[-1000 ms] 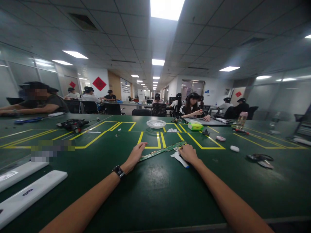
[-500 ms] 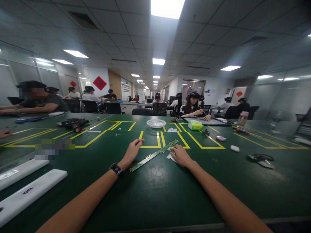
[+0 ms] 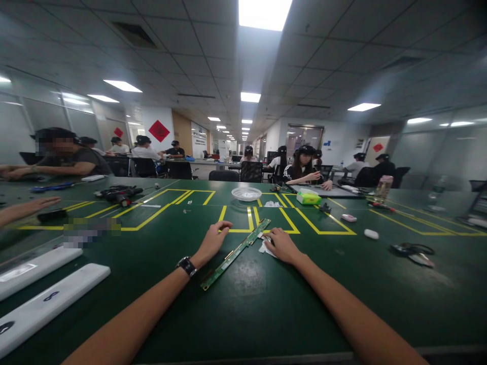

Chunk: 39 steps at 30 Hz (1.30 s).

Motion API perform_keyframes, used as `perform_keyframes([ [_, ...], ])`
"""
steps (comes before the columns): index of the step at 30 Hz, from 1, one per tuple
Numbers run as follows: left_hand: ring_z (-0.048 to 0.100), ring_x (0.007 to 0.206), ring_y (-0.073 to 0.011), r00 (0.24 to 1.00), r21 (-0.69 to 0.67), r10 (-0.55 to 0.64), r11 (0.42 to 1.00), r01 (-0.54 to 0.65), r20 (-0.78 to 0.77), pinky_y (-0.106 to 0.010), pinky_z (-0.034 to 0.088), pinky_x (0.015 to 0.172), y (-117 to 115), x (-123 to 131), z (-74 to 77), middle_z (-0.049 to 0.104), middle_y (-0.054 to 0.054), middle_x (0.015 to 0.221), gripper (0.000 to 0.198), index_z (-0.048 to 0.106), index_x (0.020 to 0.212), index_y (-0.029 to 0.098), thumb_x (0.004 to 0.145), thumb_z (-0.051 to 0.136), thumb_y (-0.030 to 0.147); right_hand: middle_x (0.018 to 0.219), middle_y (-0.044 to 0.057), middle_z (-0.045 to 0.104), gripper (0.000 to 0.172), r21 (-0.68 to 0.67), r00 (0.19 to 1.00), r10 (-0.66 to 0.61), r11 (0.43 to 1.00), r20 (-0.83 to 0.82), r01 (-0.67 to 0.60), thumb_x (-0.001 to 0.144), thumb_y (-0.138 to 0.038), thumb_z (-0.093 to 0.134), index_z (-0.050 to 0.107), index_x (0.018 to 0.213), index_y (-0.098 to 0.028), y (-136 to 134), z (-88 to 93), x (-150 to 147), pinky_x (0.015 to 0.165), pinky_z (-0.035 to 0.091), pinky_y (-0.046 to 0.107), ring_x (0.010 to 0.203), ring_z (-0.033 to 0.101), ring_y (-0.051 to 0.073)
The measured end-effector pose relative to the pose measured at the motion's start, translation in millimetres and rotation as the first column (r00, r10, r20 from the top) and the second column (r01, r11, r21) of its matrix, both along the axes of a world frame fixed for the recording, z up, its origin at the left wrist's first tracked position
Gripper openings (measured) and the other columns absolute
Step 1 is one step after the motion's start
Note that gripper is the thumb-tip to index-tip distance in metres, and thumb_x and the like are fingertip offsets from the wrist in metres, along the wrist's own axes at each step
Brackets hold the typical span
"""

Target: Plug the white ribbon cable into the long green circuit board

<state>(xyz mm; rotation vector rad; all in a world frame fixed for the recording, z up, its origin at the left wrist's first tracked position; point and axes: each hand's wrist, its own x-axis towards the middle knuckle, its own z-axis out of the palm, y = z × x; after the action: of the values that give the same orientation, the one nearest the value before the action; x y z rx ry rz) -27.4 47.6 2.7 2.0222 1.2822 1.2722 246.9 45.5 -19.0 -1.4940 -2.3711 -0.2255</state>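
Note:
A long, narrow green circuit board (image 3: 236, 252) lies diagonally on the table between my hands, its far end tilted to the right. My left hand (image 3: 213, 239), with a dark watch on the wrist, is just left of the board. Its fingers stretch towards the board, thumb apart, with nothing visible in them. My right hand (image 3: 282, 245) is at the board's far right edge, fingers bent over a crumpled white piece of paper (image 3: 266, 248). That paper is partly hidden under the hand, and whether the fingertips touch the board is unclear.
Ahead stands a white round basket (image 3: 246, 194), with a green-yellow packet (image 3: 308, 197) to its right. White long cases (image 3: 57, 304) lie at left, near a dark power tool (image 3: 118, 194). A co-worker's hand (image 3: 32, 209) reaches in from the left. A white oval object (image 3: 371, 234) sits at right.
The board has turned, its near end swinging towards me and its far end shifting left. My right hand has moved slightly left with the paper. At left, a co-worker's hand has come further in.

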Motion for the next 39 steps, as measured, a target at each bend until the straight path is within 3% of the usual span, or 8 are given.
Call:
perform_keyframes([
  [8,0.055,0.099,-0.0217,0.991,0.051,-0.029,0.998,0.036,-0.133,-0.037,0.04,0.093,-9.1,7.4,-2.3,0.065,-0.006,0.103,0.027,0.066,0.099,0.018,0.085,0.044,0.027,0.108,0.014,0.057,0.03,0.062,0.997,-0.083,0.995,0.008,0.083,0.088,-0.035,0.049,0.067,0.103,-0.015,2.2,-4.3,-1.4,0.088,0.036,0.036,0.102,0.046,0.026],
  [15,0.053,0.101,-0.0214,0.983,0.074,-0.065,0.994,0.078,-0.17,-0.037,0.04,0.094,-8.8,7.9,-6.3,0.064,-0.006,0.104,0.025,0.065,0.099,0.018,0.085,0.045,0.024,0.108,0.01,0.057,0.029,0.038,0.993,0.111,0.993,-0.026,-0.11,0.09,-0.033,0.047,0.067,0.106,-0.02,2.9,-2.9,2.4,0.089,0.037,0.033,0.101,0.047,0.022],
  [20,0.054,0.1,-0.0215,0.98,0.071,-0.062,0.995,0.077,-0.189,-0.036,0.041,0.093,-9.7,10.0,-6.6,0.065,-0.006,0.103,0.024,0.065,0.098,0.018,0.084,0.047,0.023,0.109,0.012,0.056,0.029,0.055,0.996,-0.083,0.995,-0.037,0.085,0.088,-0.03,0.048,0.069,0.105,-0.02,5.6,-4.0,3.0,0.087,0.036,0.036,0.104,0.046,0.025],
  [24,0.054,0.098,-0.0214,0.977,0.081,-0.074,0.993,0.091,-0.201,-0.036,0.041,0.091,-9.2,10.8,-8.2,0.065,-0.006,0.102,0.024,0.066,0.098,0.019,0.083,0.047,0.023,0.112,0.011,0.056,0.03,0.029,1.0,0.02,0.999,-0.024,-0.019,0.088,-0.03,0.048,0.068,0.109,-0.022,7.7,-4.7,4.9,0.089,0.035,0.035,0.105,0.046,0.023],
  [29,0.054,0.099,-0.0217,0.974,0.079,-0.077,0.992,0.096,-0.211,-0.037,0.041,0.091,-11.4,10.9,-6.1,0.065,-0.006,0.102,0.024,0.065,0.098,0.018,0.084,0.046,0.023,0.117,0.012,0.054,0.03,0.034,0.996,-0.077,0.996,-0.035,0.078,0.087,-0.03,0.049,0.068,0.109,-0.023,7.4,-4.3,4.4,0.089,0.034,0.038,0.112,0.042,0.026],
  [33,0.054,0.098,-0.0213,0.979,0.064,-0.09,0.993,0.103,-0.185,-0.036,0.042,0.09,-15.1,11.2,-2.1,0.065,-0.006,0.102,0.024,0.065,0.097,0.018,0.085,0.044,0.022,0.119,0.009,0.054,0.03,0.017,0.997,0.07,0.997,-0.02,-0.07,0.088,-0.032,0.048,0.067,0.111,-0.026,6.4,-2.8,5.0,0.092,0.033,0.037,0.114,0.041,0.024],
  [37,0.054,0.098,-0.0214,0.979,0.063,-0.089,0.993,0.102,-0.181,-0.037,0.042,0.091,-15.1,10.7,-1.0,0.065,-0.006,0.101,0.023,0.065,0.096,0.019,0.085,0.045,0.022,0.115,0.013,0.056,0.031,0.014,0.993,-0.107,0.994,-0.048,0.107,0.089,-0.032,0.047,0.068,0.11,-0.022,8.8,-1.2,7.3,0.09,0.034,0.04,0.112,0.043,0.027],
  [39,0.054,0.099,-0.0216,0.977,0.067,-0.091,0.992,0.105,-0.193,-0.037,0.041,0.091,-14.0,10.3,-1.6,0.065,-0.006,0.101,0.023,0.065,0.096,0.019,0.085,0.045,0.023,0.113,0.013,0.057,0.031,-0.002,0.993,-0.112,0.994,-0.049,0.112,0.089,-0.03,0.047,0.068,0.11,-0.021,10.2,-1.6,6.9,0.088,0.035,0.039,0.11,0.044,0.027],
])
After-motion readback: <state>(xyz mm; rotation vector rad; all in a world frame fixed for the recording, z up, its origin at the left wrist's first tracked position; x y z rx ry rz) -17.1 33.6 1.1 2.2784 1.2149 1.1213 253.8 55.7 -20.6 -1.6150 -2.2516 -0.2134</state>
